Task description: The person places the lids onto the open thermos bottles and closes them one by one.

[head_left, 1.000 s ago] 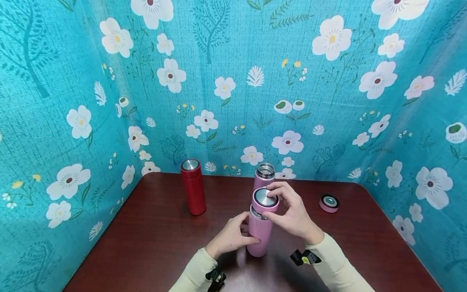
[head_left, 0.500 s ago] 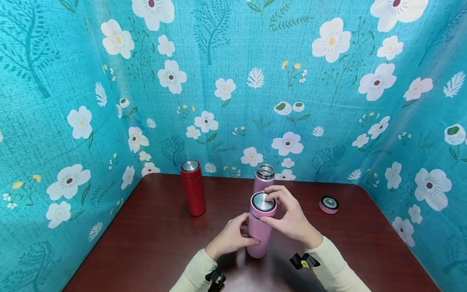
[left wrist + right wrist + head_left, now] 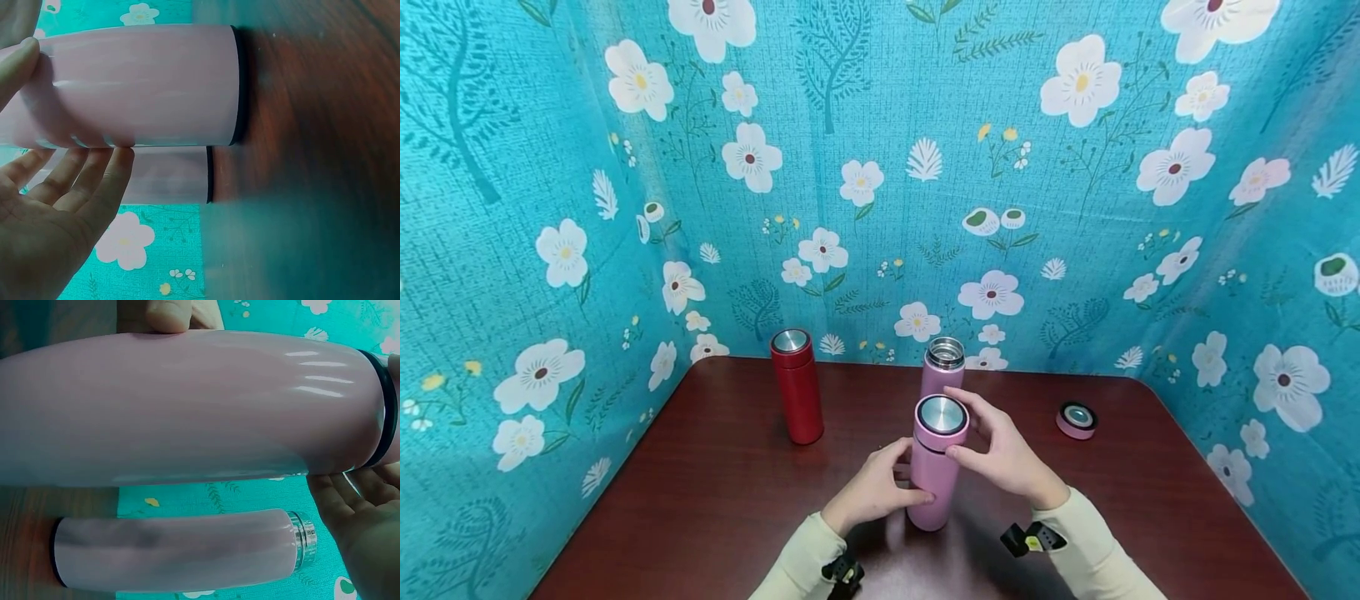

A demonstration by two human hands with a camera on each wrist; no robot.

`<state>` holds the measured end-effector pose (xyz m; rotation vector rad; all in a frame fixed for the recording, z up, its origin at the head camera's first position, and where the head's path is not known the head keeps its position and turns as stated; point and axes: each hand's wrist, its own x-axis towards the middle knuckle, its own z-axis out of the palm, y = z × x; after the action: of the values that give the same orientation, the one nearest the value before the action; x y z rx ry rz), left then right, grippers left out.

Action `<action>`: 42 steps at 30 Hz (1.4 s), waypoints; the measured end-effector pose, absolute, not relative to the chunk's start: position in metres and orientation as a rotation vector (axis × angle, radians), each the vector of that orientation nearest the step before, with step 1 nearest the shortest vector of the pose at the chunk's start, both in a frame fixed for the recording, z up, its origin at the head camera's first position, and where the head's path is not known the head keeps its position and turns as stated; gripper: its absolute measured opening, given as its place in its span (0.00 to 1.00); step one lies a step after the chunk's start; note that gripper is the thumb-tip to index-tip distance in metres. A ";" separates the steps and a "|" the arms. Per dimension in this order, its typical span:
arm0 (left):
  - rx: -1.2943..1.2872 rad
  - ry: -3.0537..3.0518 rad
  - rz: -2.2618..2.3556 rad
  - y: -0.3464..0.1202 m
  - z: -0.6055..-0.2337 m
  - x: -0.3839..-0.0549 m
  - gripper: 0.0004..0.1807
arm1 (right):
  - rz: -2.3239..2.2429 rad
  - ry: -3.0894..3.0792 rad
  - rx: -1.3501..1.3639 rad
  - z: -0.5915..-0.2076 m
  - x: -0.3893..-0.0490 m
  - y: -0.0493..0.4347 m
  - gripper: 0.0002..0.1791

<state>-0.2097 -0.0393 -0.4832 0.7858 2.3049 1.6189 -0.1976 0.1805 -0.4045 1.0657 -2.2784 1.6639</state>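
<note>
Near the front of the table stands an upright pink thermos bottle [image 3: 934, 483], with a pink lid [image 3: 943, 416] with a silver top seated on its mouth. My left hand [image 3: 874, 487] grips the bottle's body, the thumb in front and the other fingers on its far side. In the left wrist view, the fingers [image 3: 94, 178] touch the bottle just above its base. My right hand [image 3: 1011, 454] holds the lid from the right, its thumb on the near side and the index finger behind the rim. A thin dark band shows where lid and body meet.
A second pink bottle [image 3: 945, 367] stands uncapped behind the first, its steel neck exposed. To the left is a capped red bottle [image 3: 799, 392]. Another pink lid [image 3: 1077, 420] lies upside down at the right of the table [image 3: 715, 500]. A flowered turquoise cloth [image 3: 880, 208] encloses the back and sides.
The right hand has lowered the lid from above the bottle's mouth onto it, and its index finger has shifted from the lid's top to behind the rim. The left hand has kept still.
</note>
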 end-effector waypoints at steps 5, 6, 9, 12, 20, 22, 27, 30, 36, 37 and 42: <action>0.804 2.305 1.624 -0.039 -0.484 -0.209 0.34 | 1.695 -2.246 1.029 -0.405 -0.196 0.179 0.38; 0.813 2.302 1.629 -0.039 -0.484 -0.209 0.34 | 1.700 -2.243 1.020 -0.405 -0.196 0.179 0.38; 0.817 2.300 1.626 -0.039 -0.483 -0.209 0.34 | 1.700 -2.248 0.981 -0.404 -0.195 0.178 0.38; 0.817 2.299 1.631 -0.040 -0.482 -0.209 0.34 | 1.683 -2.264 0.931 -0.404 -0.194 0.176 0.40; 0.812 2.306 1.640 -0.040 -0.481 -0.209 0.33 | 1.659 -2.318 0.922 -0.406 -0.197 0.178 0.40; 0.827 2.309 1.643 -0.040 -0.482 -0.209 0.33 | 1.685 -2.311 0.979 -0.407 -0.199 0.180 0.39; 0.832 2.312 1.642 -0.041 -0.485 -0.210 0.32 | 1.696 -2.303 1.062 -0.410 -0.201 0.185 0.36; 0.850 2.312 1.642 -0.041 -0.486 -0.211 0.32 | 1.696 -2.296 1.064 -0.411 -0.201 0.185 0.35; 0.848 2.301 1.646 -0.040 -0.486 -0.211 0.32 | 1.741 -2.282 0.976 -0.412 -0.200 0.184 0.36; 0.847 2.299 1.650 -0.040 -0.486 -0.210 0.32 | 1.741 -2.288 0.950 -0.412 -0.199 0.184 0.36; 0.852 2.314 1.650 -0.040 -0.487 -0.210 0.32 | 1.721 -2.320 0.884 -0.407 -0.195 0.180 0.38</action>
<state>-0.2102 -0.0395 -0.4865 0.8523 2.3136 1.6498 -0.1952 0.1799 -0.4075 0.8840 -2.3196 1.7214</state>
